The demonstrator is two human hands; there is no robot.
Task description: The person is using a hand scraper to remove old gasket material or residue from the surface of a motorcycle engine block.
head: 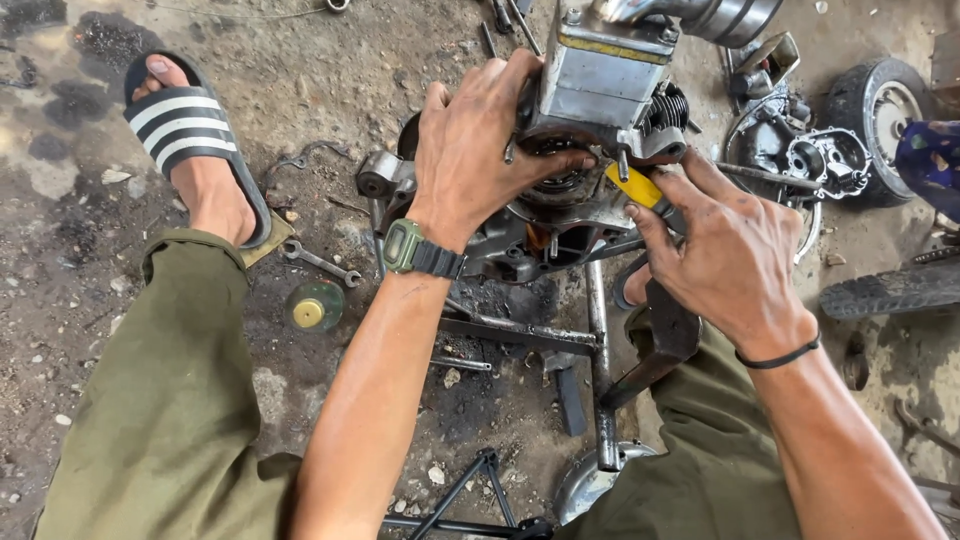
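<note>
Fingers of my left hand wrap the near-left side of the engine cylinder block, thumb hooked under its lower edge. Fingers of my right hand are closed around a yellow-handled tool, its tip hidden against the block's base.

Item, engine cylinder block: boxy grey metal casting, dull and oil-stained, with a yellow strip along its upper edge, a coil spring at its right side and a metal pipe leaving its top. It stands at centre far, atop a dark, greasy crankcase carried on a blackened steel stand over the dirt floor.

Item, spanner: lies on the floor, left of the crankcase.

Item, round green-rimmed lid: just near the spanner.

Item, small wheel: far right, beside loose engine parts.

I note a green wristwatch on the left wrist.
</note>
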